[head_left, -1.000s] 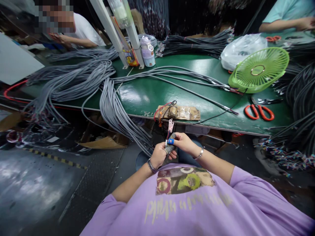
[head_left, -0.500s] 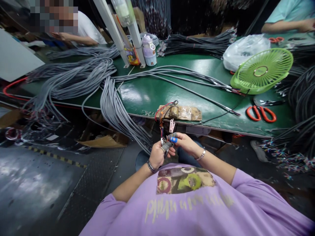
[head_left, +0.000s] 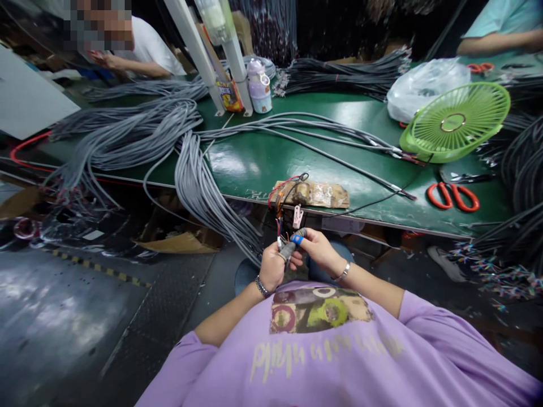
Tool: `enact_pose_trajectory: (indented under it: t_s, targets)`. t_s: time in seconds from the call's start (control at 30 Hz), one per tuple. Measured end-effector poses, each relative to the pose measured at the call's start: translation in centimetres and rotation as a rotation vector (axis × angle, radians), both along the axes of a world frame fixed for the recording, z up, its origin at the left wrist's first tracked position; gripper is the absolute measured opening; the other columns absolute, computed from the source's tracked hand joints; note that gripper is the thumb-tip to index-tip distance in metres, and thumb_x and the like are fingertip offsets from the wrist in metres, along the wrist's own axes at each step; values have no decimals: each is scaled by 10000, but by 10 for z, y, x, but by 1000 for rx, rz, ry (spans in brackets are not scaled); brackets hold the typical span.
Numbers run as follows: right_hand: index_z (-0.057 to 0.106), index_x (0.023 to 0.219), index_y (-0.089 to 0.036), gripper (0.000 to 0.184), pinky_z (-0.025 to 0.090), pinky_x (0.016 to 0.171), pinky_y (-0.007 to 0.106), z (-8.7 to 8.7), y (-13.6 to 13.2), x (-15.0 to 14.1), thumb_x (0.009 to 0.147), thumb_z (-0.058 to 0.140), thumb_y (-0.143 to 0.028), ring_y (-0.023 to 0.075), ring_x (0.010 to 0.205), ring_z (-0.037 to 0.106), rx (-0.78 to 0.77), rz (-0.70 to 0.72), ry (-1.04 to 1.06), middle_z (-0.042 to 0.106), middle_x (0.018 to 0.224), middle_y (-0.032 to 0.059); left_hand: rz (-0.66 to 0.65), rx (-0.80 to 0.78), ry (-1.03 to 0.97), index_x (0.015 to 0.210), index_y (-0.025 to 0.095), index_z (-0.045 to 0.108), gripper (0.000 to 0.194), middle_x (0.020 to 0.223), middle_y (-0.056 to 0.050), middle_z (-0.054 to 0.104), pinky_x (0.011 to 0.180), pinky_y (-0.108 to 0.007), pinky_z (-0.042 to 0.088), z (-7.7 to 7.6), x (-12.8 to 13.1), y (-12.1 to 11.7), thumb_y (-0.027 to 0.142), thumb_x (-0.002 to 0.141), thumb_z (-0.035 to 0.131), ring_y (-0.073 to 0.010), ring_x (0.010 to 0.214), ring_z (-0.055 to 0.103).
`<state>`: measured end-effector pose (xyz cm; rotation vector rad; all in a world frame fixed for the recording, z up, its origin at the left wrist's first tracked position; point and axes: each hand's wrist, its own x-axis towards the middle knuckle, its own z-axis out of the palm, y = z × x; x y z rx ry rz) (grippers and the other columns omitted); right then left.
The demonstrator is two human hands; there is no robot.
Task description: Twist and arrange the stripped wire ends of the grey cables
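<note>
Both my hands meet just below the front edge of the green table. My left hand is closed around a grey cable end, with coloured wire tips showing above its fingers. My right hand, with blue and grey tape on its fingertips, pinches those wires from the right. A small white clip hangs just above my hands. A taped brown cardboard fixture with red and black wires lies on the table edge above them.
Thick bundles of grey cable drape off the table's left side. A green fan, orange scissors, a plastic bag and a bottle stand on the table. Other people sit at the far left and far right.
My hands have shifted slightly up with the cable end, and the fingers have reworked their grip on the wire tips. The white clip now hangs free above them.
</note>
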<state>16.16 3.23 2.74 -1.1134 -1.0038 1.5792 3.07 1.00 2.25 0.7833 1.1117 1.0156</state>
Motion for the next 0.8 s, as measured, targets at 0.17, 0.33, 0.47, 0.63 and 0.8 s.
enact_pose_trajectory:
  t_s: [0.17, 0.33, 0.47, 0.63, 0.8]
  targets:
    - [600, 735, -140, 326, 367, 544, 241, -1, 3, 2, 649, 731, -425, 82, 558, 438, -10, 22, -37, 547, 631, -31, 65, 23, -7, 770, 141, 561, 361, 569, -23, 655, 369, -198, 404, 0, 0, 0, 455, 673, 710, -153, 446, 622]
    - [599, 717, -136, 339, 353, 539, 242, 0, 3, 5, 614, 749, -422, 84, 557, 436, -28, 17, -35, 547, 619, -31, 89, 24, -24, 773, 144, 567, 336, 557, -14, 647, 365, -193, 398, 1, 1, 0, 425, 667, 717, -145, 435, 613]
    - [589, 689, -144, 319, 344, 535, 243, -1, 2, 4, 610, 752, -406, 83, 551, 426, -36, -27, -27, 535, 603, -37, 143, 32, -30, 762, 140, 571, 319, 560, -15, 648, 365, -194, 396, 3, 1, 0, 404, 662, 718, -145, 443, 615]
    - [560, 659, -158, 308, 317, 500, 229, -5, 3, 6, 594, 758, -385, 69, 497, 385, -104, -56, 25, 486, 532, -62, 179, 8, -38, 763, 124, 592, 327, 559, -20, 647, 360, -192, 389, 7, 0, 2, 403, 651, 719, -143, 438, 611]
    - [569, 690, -153, 308, 345, 512, 229, 2, 3, 5, 620, 743, -397, 71, 511, 418, -129, 14, 36, 505, 561, -50, 172, 0, -41, 751, 137, 572, 363, 551, -13, 641, 359, -190, 382, 8, 1, 2, 435, 625, 737, -145, 432, 611]
